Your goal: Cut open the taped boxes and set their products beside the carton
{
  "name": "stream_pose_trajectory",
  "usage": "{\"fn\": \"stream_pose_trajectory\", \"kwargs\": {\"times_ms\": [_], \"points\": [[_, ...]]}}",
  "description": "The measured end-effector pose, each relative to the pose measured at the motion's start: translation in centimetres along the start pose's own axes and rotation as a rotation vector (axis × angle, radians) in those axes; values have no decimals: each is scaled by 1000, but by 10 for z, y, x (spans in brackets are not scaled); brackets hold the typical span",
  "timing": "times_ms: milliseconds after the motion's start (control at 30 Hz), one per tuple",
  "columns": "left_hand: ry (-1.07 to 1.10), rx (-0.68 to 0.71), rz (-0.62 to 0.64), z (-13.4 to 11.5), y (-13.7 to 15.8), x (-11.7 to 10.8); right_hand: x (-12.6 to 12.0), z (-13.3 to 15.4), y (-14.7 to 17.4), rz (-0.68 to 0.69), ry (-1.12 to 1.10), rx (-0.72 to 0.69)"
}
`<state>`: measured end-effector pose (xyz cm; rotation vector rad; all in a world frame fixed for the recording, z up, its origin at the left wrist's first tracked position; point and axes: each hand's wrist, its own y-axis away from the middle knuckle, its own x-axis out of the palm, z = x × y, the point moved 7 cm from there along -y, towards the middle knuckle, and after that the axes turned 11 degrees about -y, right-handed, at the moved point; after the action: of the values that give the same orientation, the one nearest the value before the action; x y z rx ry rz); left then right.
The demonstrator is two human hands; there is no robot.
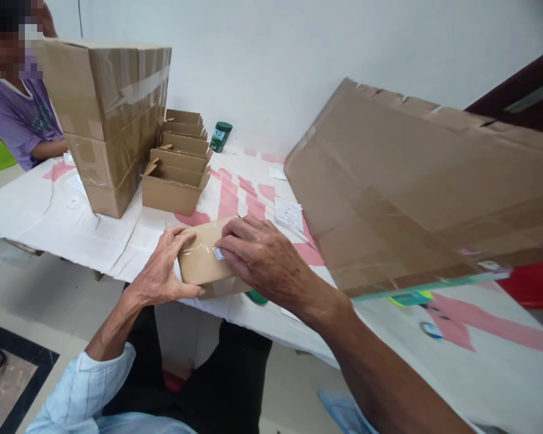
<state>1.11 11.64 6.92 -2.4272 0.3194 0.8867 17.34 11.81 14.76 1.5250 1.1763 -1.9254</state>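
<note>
A small closed cardboard box (pixel 203 262) is at the front edge of the cloth-covered table (pixel 117 241), with shiny clear tape across its top. My left hand (pixel 165 271) grips the box's left end, fingers over the top and thumb along the near side. With fingers bent and pinched together, my right hand (pixel 253 247) is on the box's top at a small white label with a blue border (pixel 219 253). Part of the label is hidden under the fingertips. The right end of the box lies behind my right hand.
Taped cartons (pixel 113 120) are stacked at left, beside a row of open cardboard boxes (pixel 172 193). Behind stands a green-lidded jar (pixel 221 136). A large cardboard sheet (pixel 411 193) leans at right, near a tape roll (pixel 431 330). A person in purple (pixel 18 114) sits far left.
</note>
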Motion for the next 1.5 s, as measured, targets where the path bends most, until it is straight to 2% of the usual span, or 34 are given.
{"fn": "stream_pose_trajectory", "kwargs": {"times_ms": [333, 700, 1000, 1500], "points": [[7, 5, 1, -3, 0, 1, 1, 0, 0, 7, 46, -11], [-2, 26, -5, -4, 0, 2, -6, 1, 4, -26, -73, -15], [-2, 51, -12, -8, -2, 5, -10, -7, 1, 79, -161, 47], [1, 12, 14, -10, -3, 4, -10, -2, 3, 39, -188, -47]]}}
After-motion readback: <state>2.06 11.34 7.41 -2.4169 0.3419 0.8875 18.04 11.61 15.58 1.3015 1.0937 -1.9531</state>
